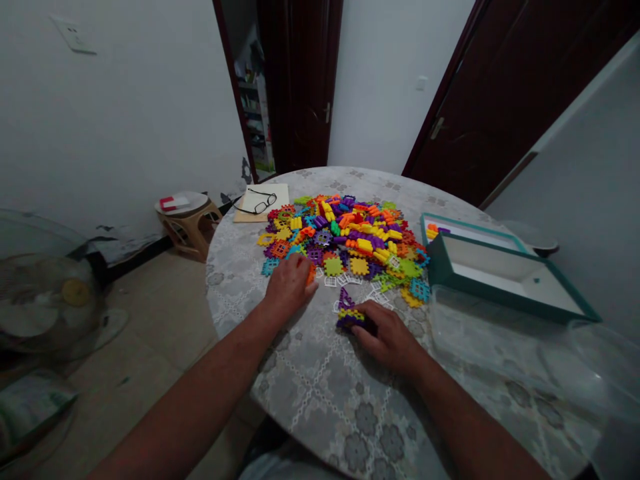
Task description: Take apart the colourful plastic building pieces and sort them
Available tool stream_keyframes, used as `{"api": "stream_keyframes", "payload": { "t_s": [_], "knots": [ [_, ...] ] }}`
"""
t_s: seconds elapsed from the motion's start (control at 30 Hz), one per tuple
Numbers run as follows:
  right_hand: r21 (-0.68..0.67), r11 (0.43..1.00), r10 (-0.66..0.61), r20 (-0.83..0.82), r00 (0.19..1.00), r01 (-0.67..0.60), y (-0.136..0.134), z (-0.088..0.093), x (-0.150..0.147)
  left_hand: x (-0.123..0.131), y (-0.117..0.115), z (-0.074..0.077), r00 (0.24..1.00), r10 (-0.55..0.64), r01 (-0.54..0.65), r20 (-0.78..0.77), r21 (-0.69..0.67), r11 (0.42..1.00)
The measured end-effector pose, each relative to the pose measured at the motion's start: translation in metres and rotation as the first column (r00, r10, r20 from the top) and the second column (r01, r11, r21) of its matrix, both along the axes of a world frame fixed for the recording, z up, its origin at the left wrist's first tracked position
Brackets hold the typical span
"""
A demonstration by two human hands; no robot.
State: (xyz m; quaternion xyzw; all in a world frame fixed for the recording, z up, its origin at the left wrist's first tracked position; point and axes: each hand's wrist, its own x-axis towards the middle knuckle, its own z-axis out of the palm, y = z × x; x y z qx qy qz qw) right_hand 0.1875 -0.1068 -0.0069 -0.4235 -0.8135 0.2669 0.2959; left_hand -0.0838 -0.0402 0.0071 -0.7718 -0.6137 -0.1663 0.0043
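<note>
From a distance, through the head camera, I observed a heap of multicoloured interlocking plastic pieces [327, 235] on a round table with a grey floral cloth [320, 393]; the left hand [288, 285] curled at an orange plastic piece [311, 273] by the heap's near left edge, whether gripping it I could not tell. The right hand [389, 335], on the heap's near side, grasped a small purple and yellow-green notched plastic stack [351, 315] between thumb and fingers. Right of the heap I saw an open dark-teal box with a white interior [515, 273].
</note>
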Motion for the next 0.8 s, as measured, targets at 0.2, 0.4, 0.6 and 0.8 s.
{"api": "stream_keyframes", "payload": {
  "t_s": [0.2,0.4,0.6,0.8],
  "knots": [
    [-0.007,1.0,-0.008,-0.023,1.0,0.008,0.0,-0.003,0.001,-0.003,0.002,-0.006,0.993,-0.073,0.067,0.096,0.059,0.996],
    [-0.109,0.993,-0.058,-0.089,0.994,0.049,0.0,0.002,0.003,0.005,-0.005,-0.001,0.914,-0.193,0.162,0.357,0.113,0.98],
    [-0.288,0.958,-0.11,-0.32,0.941,0.014,0.004,-0.005,0.002,0.022,-0.016,0.003,0.771,-0.324,0.32,0.548,0.106,0.942],
    [-0.392,0.919,-0.172,-0.481,0.86,-0.035,0.008,-0.022,0.0,0.032,-0.015,-0.008,0.665,-0.314,0.45,0.677,-0.027,0.893]
  ]
}}
